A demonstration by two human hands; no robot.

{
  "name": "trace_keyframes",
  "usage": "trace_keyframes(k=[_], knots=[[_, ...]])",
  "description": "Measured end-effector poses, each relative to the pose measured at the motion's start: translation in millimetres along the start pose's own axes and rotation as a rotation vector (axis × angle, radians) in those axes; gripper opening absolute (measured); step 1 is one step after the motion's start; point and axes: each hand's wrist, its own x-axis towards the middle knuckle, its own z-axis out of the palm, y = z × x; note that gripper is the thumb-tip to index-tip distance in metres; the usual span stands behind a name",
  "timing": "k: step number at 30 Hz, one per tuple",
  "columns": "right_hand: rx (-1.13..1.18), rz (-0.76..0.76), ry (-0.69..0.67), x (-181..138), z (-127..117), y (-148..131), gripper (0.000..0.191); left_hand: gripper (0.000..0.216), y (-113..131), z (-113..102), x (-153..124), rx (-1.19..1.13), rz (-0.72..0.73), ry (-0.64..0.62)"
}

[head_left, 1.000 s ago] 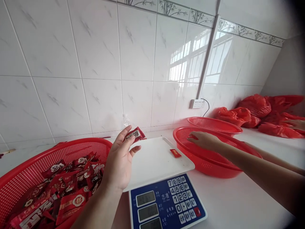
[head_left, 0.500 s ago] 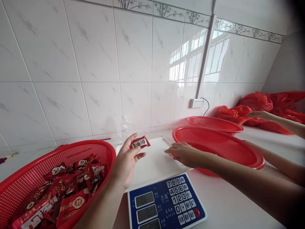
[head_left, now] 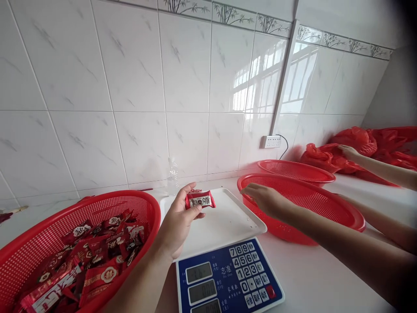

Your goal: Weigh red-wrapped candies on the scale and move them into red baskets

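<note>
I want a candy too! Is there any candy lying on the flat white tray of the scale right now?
No, the flat white scale tray is bare; the small red wrapped candy is pinched in the left hand above it.

Red mesh baskets (head_left: 302,204), red-and-white printed candy wrapper (head_left: 200,200), white scale tray (head_left: 228,219), blue keypad panel (head_left: 228,278), grey-veined white tiles (head_left: 130,87).

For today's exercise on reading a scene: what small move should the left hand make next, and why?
Probably lower the left hand and release the red sweet packet onto the white scale tray. The packet is pinched just above the bare tray, and the right hand hovers apart, over the red basket's rim.
</note>
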Motion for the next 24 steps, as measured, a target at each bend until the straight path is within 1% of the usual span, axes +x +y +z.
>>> trace_keyframes(k=[3,5,6,7,9,12,13,14,15,17,18,20,22,24], knots=[[0.031,0.078,0.109,1.0,-8.4,18.7,0.036,0.051,-1.1,-0.3,-0.3,0.025,0.01,-0.02],[0.079,0.12,0.164,1.2,-11.8,20.6,0.031,0.051,-1.9,0.5,-0.2,0.044,0.018,-0.027],[0.117,0.132,0.18,1.1,-12.8,16.7,0.03,0.051,-2.4,1.1,-0.1,0.053,0.022,-0.033],[0.165,0.135,0.186,0.8,-13.6,9.4,0.029,0.051,-2.9,1.8,0.1,0.06,0.025,-0.042],[0.285,0.113,0.163,0.0,-14.7,-14.3,0.032,0.049,-4.2,2.8,0.5,0.069,0.035,-0.062],[0.47,0.008,0.064,-0.5,-15.3,-60.0,0.038,0.048,-5.8,3.5,0.4,0.103,0.055,-0.084],[0.562,-0.049,0.028,0.1,-14.8,-74.0,0.04,0.048,-5.9,3.5,0.1,0.121,0.062,-0.09],[0.723,-0.102,-0.013,1.2,-13.6,-86.1,0.041,0.047,-5.5,3.5,-0.4,0.139,0.068,-0.093],[0.845,-0.127,-0.021,3.0,-11.8,-95.7,0.041,0.046,-4.7,3.4,-0.9,0.153,0.075,-0.092],[1.035,-0.119,0.008,8.7,-6.4,-107.6,0.037,0.044,-2.1,2.8,-1.6,0.158,0.098,-0.066],[1.08,-0.091,0.037,12.4,-3.3,-110.6,0.034,0.042,-0.5,2.2,-1.6,0.155,0.115,-0.045],[1.135,-0.042,0.072,20.2,2.1,-113.1,0.03,0.033,2.0,0.1,-0.5,0.15,0.162,0.006],[1.161,-0.031,0.077,26.4,5.0,-113.7,0.031,0.021,2.8,-3.1,2.2,0.167,0.208,0.049],[1.136,-0.029,0.092,29.0,5.3,-113.5,0.033,0.014,0.7,-6.7,5.8,0.221,0.235,0.071]])
